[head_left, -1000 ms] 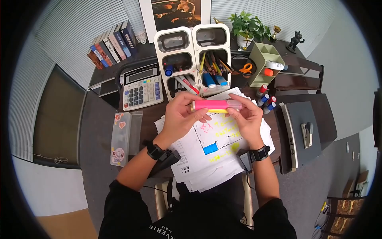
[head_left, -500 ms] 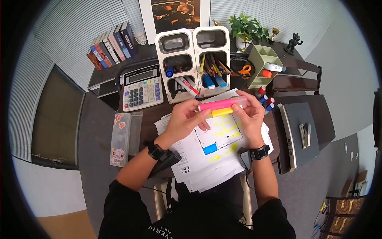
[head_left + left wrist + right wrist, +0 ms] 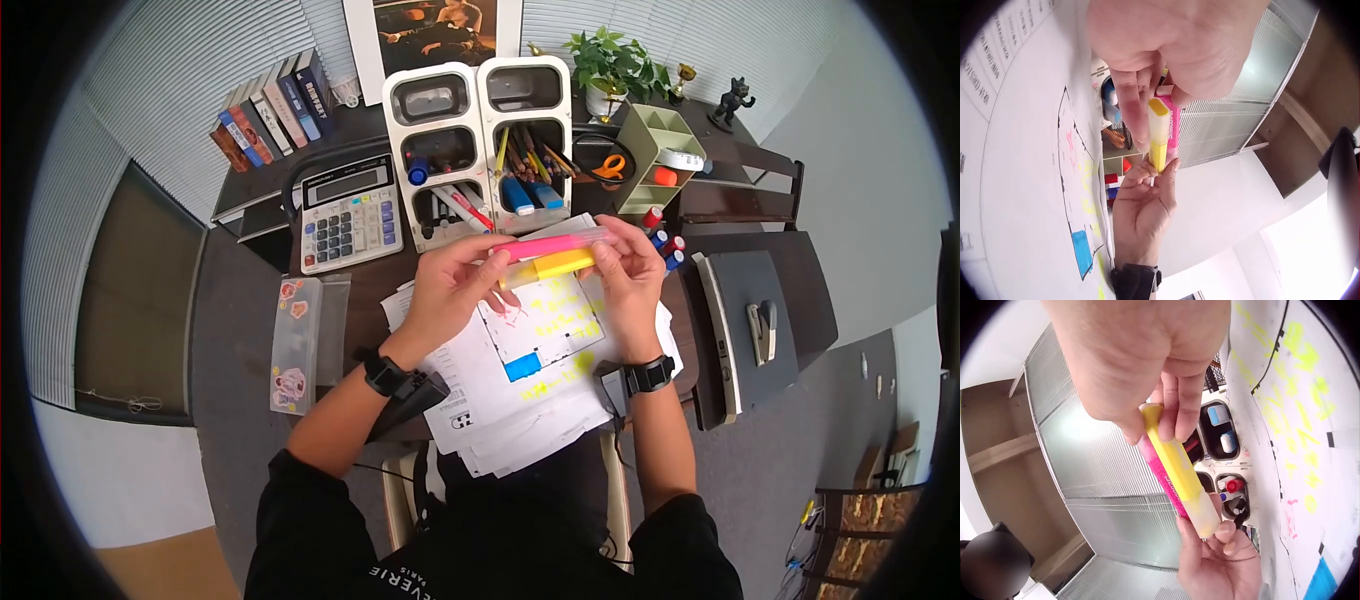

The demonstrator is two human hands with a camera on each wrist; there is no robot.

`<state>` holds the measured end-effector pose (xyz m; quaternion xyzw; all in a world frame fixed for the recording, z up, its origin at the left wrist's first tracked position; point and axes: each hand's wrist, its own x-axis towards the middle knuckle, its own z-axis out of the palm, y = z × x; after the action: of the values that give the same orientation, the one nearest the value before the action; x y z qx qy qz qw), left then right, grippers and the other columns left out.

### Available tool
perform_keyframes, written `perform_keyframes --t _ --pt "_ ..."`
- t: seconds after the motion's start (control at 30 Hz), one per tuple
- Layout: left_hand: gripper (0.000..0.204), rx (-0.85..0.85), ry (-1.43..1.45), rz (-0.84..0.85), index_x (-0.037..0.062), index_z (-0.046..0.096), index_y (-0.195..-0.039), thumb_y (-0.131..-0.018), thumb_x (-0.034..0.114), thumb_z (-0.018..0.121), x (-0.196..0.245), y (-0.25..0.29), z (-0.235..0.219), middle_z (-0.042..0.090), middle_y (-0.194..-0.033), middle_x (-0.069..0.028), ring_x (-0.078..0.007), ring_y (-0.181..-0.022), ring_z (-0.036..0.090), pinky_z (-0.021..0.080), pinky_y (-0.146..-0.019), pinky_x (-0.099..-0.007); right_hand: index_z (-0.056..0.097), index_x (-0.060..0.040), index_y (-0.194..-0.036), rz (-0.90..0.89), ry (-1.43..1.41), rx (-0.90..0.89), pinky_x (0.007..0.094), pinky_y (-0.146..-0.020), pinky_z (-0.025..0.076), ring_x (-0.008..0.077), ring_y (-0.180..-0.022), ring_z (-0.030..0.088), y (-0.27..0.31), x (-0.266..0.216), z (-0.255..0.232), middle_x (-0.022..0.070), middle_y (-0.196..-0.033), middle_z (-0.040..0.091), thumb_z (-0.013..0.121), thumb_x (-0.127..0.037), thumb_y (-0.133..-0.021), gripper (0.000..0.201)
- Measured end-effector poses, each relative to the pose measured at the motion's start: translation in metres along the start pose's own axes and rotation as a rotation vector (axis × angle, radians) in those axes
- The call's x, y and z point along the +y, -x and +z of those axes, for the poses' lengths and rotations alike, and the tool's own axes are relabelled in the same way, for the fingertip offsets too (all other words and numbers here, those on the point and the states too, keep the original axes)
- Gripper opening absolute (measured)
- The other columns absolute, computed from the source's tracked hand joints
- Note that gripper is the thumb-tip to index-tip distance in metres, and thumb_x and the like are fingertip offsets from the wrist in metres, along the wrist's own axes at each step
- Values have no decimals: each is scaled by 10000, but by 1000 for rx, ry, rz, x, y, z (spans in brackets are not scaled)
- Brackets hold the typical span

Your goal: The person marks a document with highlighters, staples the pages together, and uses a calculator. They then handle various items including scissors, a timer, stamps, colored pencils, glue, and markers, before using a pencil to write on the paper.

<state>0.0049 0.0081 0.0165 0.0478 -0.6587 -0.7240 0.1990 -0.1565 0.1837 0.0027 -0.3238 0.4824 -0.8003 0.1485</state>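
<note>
Over the papers, two highlighters lie side by side between my hands. The pink highlighter (image 3: 550, 244) is farther from me, its clear cap toward the right. My left hand (image 3: 442, 297) pinches its left end between thumb and fingers. In front of it the yellow highlighter (image 3: 566, 263) points its pale cap (image 3: 1202, 514) toward the left hand. My right hand (image 3: 630, 290) grips the yellow one's right end together with the pink one's cap. In the left wrist view the yellow tip (image 3: 1159, 107) sits just below the left fingers, and the right hand (image 3: 1141, 209) pinches from below.
Marked papers (image 3: 530, 430) with a blue block lie beneath. Behind stand white organizers (image 3: 480, 150) with pens and pencils, a calculator (image 3: 350, 220) and a green holder (image 3: 655, 150). Several markers (image 3: 672, 245) stand right, near a laptop (image 3: 745, 330) bearing a stapler (image 3: 762, 332). A clear case (image 3: 296, 345) lies left.
The yellow highlighter has come out from beneath the pink one and shows almost whole. Both now tilt up toward the right, and the right hand has shifted slightly up and right.
</note>
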Motion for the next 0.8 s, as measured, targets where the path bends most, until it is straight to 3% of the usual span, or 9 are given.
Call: perform_keyframes --t 0.07,0.37,0.53,0.8 --pt "338 -11 -11 86 -76 592 -1287 -1019 130 607 0 -1 1 719 -1030 -169 -244 -804 750 605 -645 -297 630 56 -1233 -12 11 12 256 -659 562 139 -756 684 -2 1 -4 110 -1006 717 692 0 -934 310" --pt "372 -40 -59 77 -74 582 -1320 -964 6 652 -3 1 0 719 -1070 -187 -210 -913 733 601 -807 -300 643 51 -1213 -12 0 12 274 -695 558 154 -749 691 -1 1 -6 110 -989 722 680 -34 -950 279" --pt "403 -27 -48 94 -75 571 -1334 -945 -21 666 -7 -1 -2 721 -1068 -184 -213 -930 730 603 -813 -302 639 49 -1222 26 -42 11 274 -709 559 154 -748 692 -2 -2 -4 116 -1002 726 683 -34 -947 291" --pt "402 -11 -60 90 -87 574 -1328 -951 8 674 -4 2 0 722 -1056 -182 -227 -875 741 616 -755 -309 567 57 -1326 36 -46 -43 294 -801 597 184 -893 725 -1 -7 3 158 -1139 715 672 -1 -943 401"
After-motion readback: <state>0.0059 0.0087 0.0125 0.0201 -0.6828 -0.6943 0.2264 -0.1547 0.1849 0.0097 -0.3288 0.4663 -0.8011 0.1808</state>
